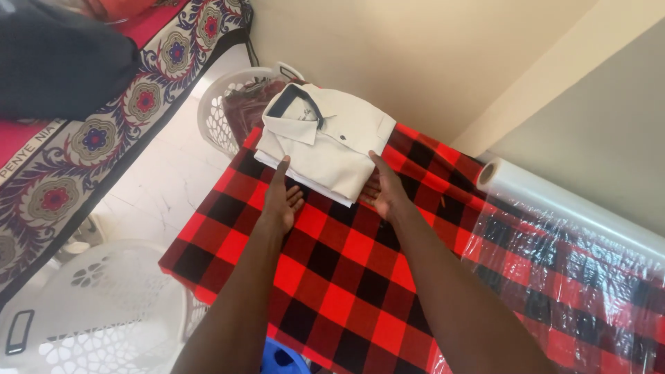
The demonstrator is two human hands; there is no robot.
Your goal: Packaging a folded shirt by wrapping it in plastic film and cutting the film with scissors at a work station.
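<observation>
A folded white collared shirt (325, 142) with a dark inner collar lies at the far end of a table covered in a red and black checked cloth (332, 277). My left hand (280, 197) rests palm down on the cloth, its fingertips against the shirt's near left edge. On the other side, my right hand (384, 188) touches the near right edge, thumb up along the side and fingers partly tucked under the fold. Neither hand lifts the shirt off the cloth.
A roll of clear plastic film (554, 201) lies at the right, its sheet spread over the cloth. A white laundry basket (222, 114) with dark red clothes stands behind the table. Another white basket (97, 305) sits lower left. A patterned cloth (90, 138) hangs at left.
</observation>
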